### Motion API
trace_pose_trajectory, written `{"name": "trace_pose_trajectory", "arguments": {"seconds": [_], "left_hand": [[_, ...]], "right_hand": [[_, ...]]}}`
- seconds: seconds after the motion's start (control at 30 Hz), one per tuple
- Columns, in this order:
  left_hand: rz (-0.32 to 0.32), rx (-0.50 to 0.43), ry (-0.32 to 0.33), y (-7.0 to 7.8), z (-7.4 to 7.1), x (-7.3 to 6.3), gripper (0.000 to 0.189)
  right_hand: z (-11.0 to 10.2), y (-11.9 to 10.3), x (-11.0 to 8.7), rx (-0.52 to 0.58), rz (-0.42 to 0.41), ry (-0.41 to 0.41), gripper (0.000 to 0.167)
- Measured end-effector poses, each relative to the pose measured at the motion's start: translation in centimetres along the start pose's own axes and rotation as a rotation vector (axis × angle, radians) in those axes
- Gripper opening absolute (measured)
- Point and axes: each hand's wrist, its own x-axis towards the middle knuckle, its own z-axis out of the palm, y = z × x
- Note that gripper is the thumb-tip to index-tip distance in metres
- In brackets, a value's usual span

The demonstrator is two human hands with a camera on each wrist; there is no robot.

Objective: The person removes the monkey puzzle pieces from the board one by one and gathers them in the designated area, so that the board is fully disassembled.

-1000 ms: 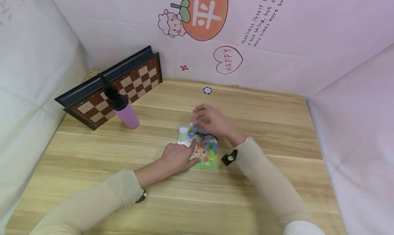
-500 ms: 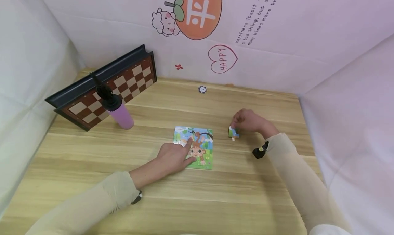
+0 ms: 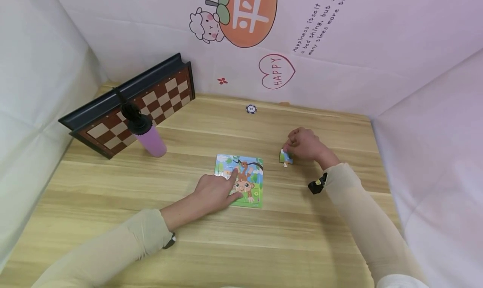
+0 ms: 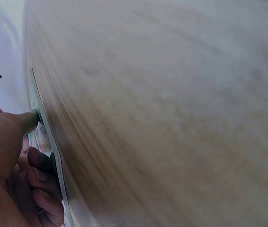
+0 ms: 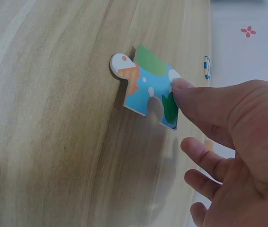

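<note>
In the head view a monkey jigsaw puzzle (image 3: 255, 185) lies flat on the wooden table. My left hand (image 3: 213, 192) rests on its left part, index finger and thumb stretched out over the picture, and covers some of it. The left wrist view shows the thumb of that hand (image 4: 6, 161) on the puzzle's surface and the other fingers curled by its edge. To the right of the puzzle, my right hand (image 3: 305, 144) pinches a jigsaw piece (image 5: 150, 87) by one corner. Green, blue, white and orange print covers the piece, which is tilted just over the table.
A purple cylinder with a black top (image 3: 151, 141) stands at the left. Behind it a folded chessboard (image 3: 162, 101) is propped on its side. A poker chip (image 3: 250, 109) lies near the back edge. White cloth walls (image 3: 339, 78) enclose the table.
My right hand has moved from above the puzzle out to the right, with the jigsaw piece in its fingers. Over the last half second it has hardly shifted. My left hand stays on the puzzle.
</note>
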Motion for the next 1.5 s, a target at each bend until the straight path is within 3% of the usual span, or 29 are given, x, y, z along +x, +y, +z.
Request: {"name": "trace_pose_trajectory", "arguments": {"seconds": [0.8,0.93,1.07,1.23,1.33,1.5], "left_hand": [[0.015,0.018,0.012,0.2,-0.6,0.0,0.079],[0.029,0.066,0.016,0.2,-0.8,-0.1,0.079],[0.053,0.117,0.021,0.2,-0.8,0.0,0.075],[0.091,0.099,0.052,0.3,-1.0,0.2,0.07],[0.115,0.07,0.058,0.5,-1.2,0.5,0.072],[0.124,0.026,0.008,1.1,-1.4,1.3,0.083]], "right_hand": [[-0.1,-2.0,-0.1,0.022,-0.022,0.036,0.014],[0.2,-3.8,-0.3,0.006,-0.119,0.083,0.018],[1.1,-6.7,-0.6,-0.019,-0.274,0.096,0.024],[2.7,-9.3,-0.6,-0.035,-0.421,0.082,0.025],[3.4,-9.8,-0.2,-0.052,-0.46,0.069,0.026],[4.5,-10.1,0.3,-0.067,-0.486,0.046,0.029]]}}
